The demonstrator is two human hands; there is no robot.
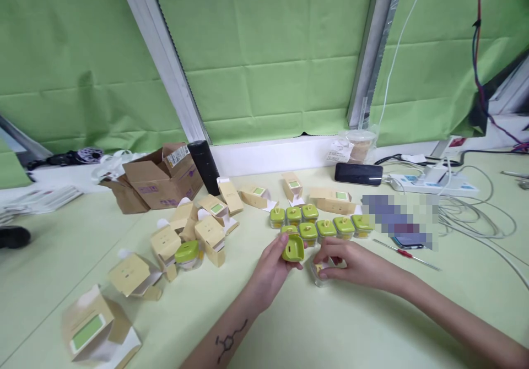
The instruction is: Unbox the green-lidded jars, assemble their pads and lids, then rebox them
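Observation:
In my left hand (268, 274) is a green lid (293, 248), tipped so that its hollow underside shows. Just right of it, my right hand (351, 261) has its thumb and fingers curled over the top of a small clear container (321, 282) standing on the table. A small yellow piece (318, 268) shows between the fingers; whether they touch it I cannot tell. Behind both hands stand several small clear containers with green lids (326, 228), set in two rows. One larger green-lidded container (188, 253) sits farther left among opened boxes.
Several opened cardboard boxes (129, 274) lie across the left side. A brown carton (165, 179) and a black cylinder (204, 166) stand at the back. On the right are a phone (358, 174), a red-and-metal thin tool (407, 254), a power strip (433, 184) and loose cables (475, 215).

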